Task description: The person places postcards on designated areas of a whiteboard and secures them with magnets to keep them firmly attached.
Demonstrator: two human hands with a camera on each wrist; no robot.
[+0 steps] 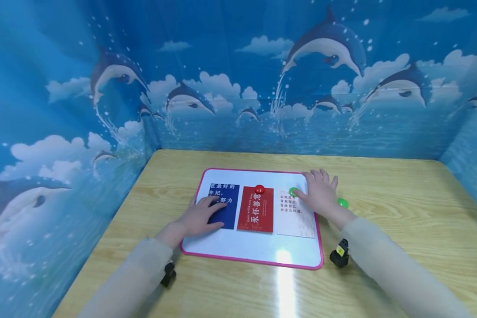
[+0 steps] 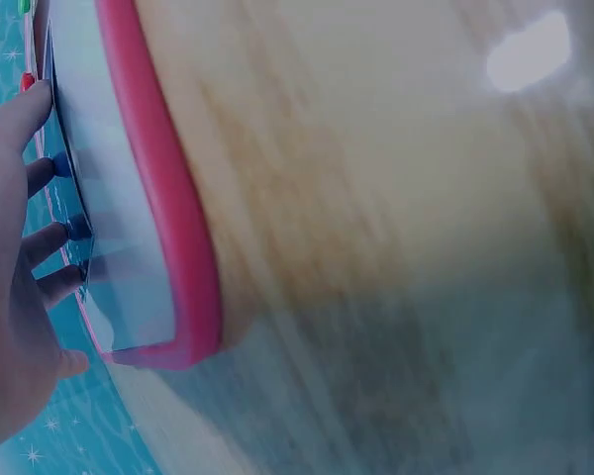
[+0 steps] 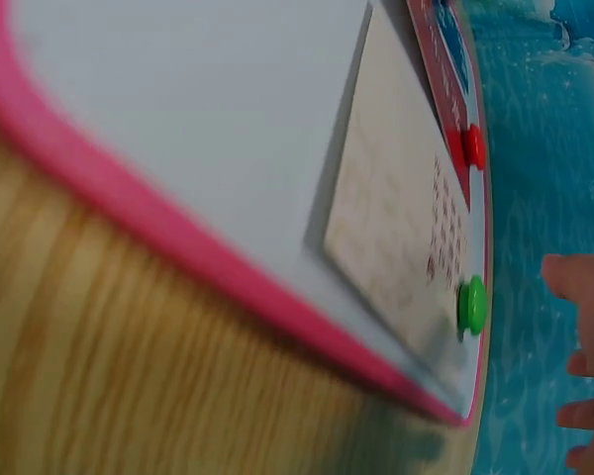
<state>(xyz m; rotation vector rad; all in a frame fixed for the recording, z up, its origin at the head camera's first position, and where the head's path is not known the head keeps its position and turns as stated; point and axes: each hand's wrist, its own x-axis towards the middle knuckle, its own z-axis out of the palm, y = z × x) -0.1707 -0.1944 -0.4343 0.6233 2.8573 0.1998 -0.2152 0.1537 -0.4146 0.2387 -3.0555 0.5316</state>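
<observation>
A whiteboard (image 1: 230,244) with a pink rim lies flat on the table, bearing three cards in a row. My left hand (image 1: 198,217) spreads its fingers over the blue card (image 1: 228,218) at the left; in the left wrist view its fingertips are right at that card. A red round magnet (image 1: 259,189) sits on the top of the red card (image 1: 258,216) in the middle. At the right, a green magnet (image 3: 472,305) sits on the top of the white card (image 1: 294,223). My right hand (image 1: 321,194) hovers by the board's upper right corner, fingers extended, its thumb close to that magnet.
Another green magnet (image 1: 343,203) lies on the wooden table (image 1: 401,221), right of the board beside the right wrist. Black wrist devices show under both sleeves. A blue dolphin-print curtain (image 1: 222,110) stands behind and at the sides of the table.
</observation>
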